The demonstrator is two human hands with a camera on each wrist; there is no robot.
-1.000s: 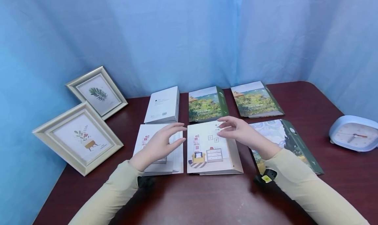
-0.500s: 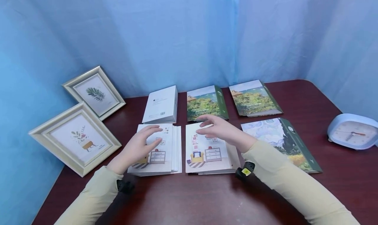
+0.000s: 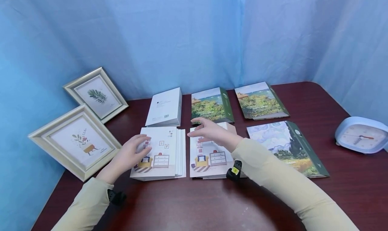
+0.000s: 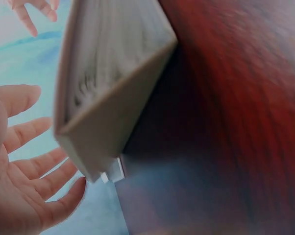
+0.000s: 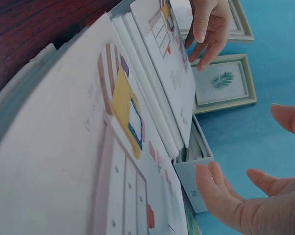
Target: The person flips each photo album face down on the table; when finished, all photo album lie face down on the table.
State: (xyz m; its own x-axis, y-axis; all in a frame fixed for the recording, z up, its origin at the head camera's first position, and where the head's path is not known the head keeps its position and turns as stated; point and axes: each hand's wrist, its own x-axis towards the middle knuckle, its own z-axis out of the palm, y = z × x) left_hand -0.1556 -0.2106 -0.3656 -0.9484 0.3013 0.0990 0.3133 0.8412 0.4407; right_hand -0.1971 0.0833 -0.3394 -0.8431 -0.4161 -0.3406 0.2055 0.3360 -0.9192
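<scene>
Two white photo albums with a yellow armchair and drawers printed on the covers lie side by side at the front of the table. My left hand [image 3: 127, 156] hovers at the left side of the left album [image 3: 163, 156], fingers loosely bent and holding nothing. Over the upper part of the right album [image 3: 209, 163] hangs my right hand [image 3: 215, 133], its fingers spread with nothing between them, hiding part of that cover. The left wrist view shows the left hand's spread fingers [image 4: 35, 166] beside an album's page edges [image 4: 113, 63]. In the right wrist view the right hand [image 5: 255, 200] is above the covers.
Behind stand a white album [image 3: 165, 106] and two green-spined landscape albums [image 3: 209, 106] [image 3: 260, 103]. A larger painted album [image 3: 285, 146] lies at right, near a blue clock [image 3: 362, 135]. Two picture frames [image 3: 75, 141] [image 3: 97, 94] lean at left. A blue curtain [image 3: 194, 38] borders the table.
Both hands have moved left: the left hand from over the left album to its left side, the right hand from the right album's right edge across its cover. The albums stay in place.
</scene>
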